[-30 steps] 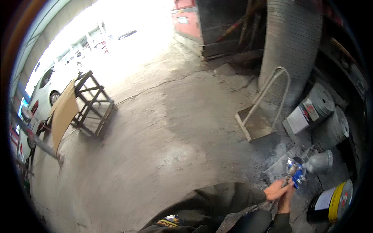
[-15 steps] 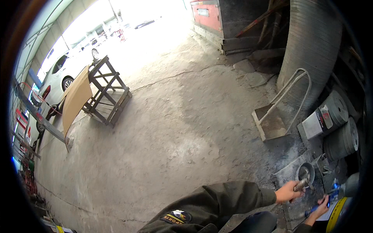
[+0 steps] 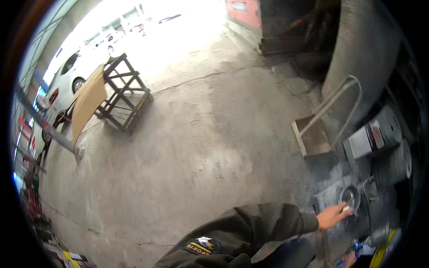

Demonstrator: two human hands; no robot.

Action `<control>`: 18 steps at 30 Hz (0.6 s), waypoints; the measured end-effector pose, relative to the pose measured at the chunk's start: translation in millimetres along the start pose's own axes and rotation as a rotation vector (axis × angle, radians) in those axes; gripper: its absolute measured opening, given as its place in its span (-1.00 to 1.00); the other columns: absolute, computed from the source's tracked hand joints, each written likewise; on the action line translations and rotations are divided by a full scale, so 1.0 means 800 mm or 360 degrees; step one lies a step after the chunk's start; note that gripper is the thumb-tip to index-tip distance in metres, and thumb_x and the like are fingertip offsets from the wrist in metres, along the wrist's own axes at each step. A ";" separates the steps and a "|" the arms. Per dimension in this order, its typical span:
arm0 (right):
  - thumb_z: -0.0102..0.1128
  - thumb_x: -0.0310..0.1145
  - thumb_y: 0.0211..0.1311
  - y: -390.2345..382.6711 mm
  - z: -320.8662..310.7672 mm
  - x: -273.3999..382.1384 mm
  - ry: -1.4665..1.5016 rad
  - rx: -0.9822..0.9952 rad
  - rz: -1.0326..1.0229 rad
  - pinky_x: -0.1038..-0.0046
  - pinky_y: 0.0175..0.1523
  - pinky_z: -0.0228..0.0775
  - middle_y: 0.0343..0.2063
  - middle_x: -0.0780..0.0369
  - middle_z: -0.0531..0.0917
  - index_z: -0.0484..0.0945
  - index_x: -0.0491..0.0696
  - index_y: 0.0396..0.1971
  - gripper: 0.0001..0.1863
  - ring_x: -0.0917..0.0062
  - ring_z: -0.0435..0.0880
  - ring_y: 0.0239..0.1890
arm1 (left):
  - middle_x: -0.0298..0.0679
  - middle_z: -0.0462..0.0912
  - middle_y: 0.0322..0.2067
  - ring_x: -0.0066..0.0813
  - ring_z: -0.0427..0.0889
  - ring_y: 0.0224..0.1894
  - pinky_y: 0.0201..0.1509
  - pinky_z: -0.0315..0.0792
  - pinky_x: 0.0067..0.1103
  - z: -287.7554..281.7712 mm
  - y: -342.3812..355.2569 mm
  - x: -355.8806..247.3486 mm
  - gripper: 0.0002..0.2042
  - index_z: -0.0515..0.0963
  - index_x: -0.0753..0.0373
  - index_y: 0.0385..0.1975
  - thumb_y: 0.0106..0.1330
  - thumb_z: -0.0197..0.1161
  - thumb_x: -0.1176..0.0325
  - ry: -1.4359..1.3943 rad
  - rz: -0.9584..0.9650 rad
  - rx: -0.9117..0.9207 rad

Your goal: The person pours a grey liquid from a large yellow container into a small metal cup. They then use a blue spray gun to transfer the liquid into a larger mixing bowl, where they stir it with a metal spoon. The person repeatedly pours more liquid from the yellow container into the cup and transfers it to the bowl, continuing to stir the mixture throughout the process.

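My left hand (image 3: 330,217), out of an olive sleeve with a patch, is closed on a small, blurred metal piece (image 3: 347,209) at the near rim of a round metal can (image 3: 350,195) on the floor. Low at the right edge, my right hand (image 3: 346,260) is closed on a blue spray gun (image 3: 357,246) with a grey cup (image 3: 379,234). The hand is partly cut off and blurred. Beside the gun a yellow-banded drum (image 3: 383,252) shows in part.
A steel-framed scoop (image 3: 313,136), grey buckets (image 3: 392,163) and a wide duct (image 3: 355,49) line the right side. At left stand a wooden stand (image 3: 126,100) with a tan panel (image 3: 87,107), a sloping post (image 3: 51,129) and a white car (image 3: 67,71).
Both hands were together on the spray gun; they have since parted. The gun went down and right with my right hand, while my left hand carries the small piece at the can.
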State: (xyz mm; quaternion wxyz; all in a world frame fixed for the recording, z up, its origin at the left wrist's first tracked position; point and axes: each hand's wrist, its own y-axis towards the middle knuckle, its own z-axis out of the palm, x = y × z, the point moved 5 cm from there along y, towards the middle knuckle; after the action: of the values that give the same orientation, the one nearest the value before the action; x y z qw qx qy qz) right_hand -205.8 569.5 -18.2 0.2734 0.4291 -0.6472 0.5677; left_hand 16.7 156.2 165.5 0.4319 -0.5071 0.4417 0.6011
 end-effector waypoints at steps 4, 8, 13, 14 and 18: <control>0.26 -0.26 0.19 0.014 -0.040 -0.014 -0.0040 0.0272 -0.0349 0.44 -0.40 0.39 -0.43 0.28 0.54 0.56 -0.07 -0.28 -0.79 0.54 0.51 -0.46 | -0.06 0.61 -0.32 -0.24 0.62 -0.31 -0.20 0.49 -0.36 -0.002 0.000 0.001 -0.65 0.41 0.29 0.06 0.51 -0.04 0.15 0.0249 -0.0184 -0.0002; 0.25 -0.33 0.15 -0.006 0.002 0.023 -0.0038 0.0618 -0.0545 0.48 -0.42 0.42 -0.49 0.29 0.55 0.56 -0.07 -0.30 -0.82 0.56 0.54 -0.49 | -0.44 0.38 -0.49 -0.68 0.30 -0.51 -0.47 0.27 -0.63 -0.015 -0.004 -0.019 -0.62 0.41 0.15 -0.14 0.49 -0.07 -0.08 -0.0102 -0.0406 -0.0035; 0.27 -0.45 0.09 -0.052 0.069 0.031 0.0245 -0.0049 -0.0057 0.49 -0.73 0.19 -0.73 0.36 0.40 0.45 -0.07 -0.63 -0.81 0.64 0.35 -0.79 | -0.49 0.30 -0.52 -0.75 0.18 -0.55 -0.52 0.13 -0.67 -0.009 -0.025 -0.015 -0.76 0.38 0.19 -0.19 0.53 -0.02 0.13 -0.0173 -0.0382 -0.0040; 0.27 -0.45 0.13 -0.045 0.064 0.036 0.0082 -0.0081 0.0118 0.52 -0.70 0.18 -0.71 0.37 0.40 0.50 -0.09 -0.57 -0.85 0.66 0.34 -0.78 | -0.48 0.32 -0.52 -0.75 0.20 -0.55 -0.51 0.14 -0.67 -0.010 -0.012 -0.014 -0.76 0.38 0.20 -0.19 0.53 -0.03 0.14 -0.0142 -0.0385 -0.0005; 0.24 -0.45 0.09 -0.066 0.076 0.020 0.0196 -0.0184 -0.0059 0.50 -0.71 0.21 -0.72 0.35 0.43 0.49 -0.10 -0.59 -0.86 0.65 0.36 -0.80 | -0.47 0.32 -0.55 -0.73 0.26 -0.54 -0.47 0.20 -0.68 -0.006 -0.021 0.004 -0.73 0.39 0.24 -0.17 0.53 -0.01 0.13 -0.0275 -0.0183 0.0008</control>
State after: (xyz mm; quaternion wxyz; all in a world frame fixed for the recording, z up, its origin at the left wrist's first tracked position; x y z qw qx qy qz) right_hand -159.8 506.9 9.3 0.3475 0.3887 -0.6527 0.5496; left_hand 33.9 156.0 160.7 0.5034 -0.4768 0.3745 0.6157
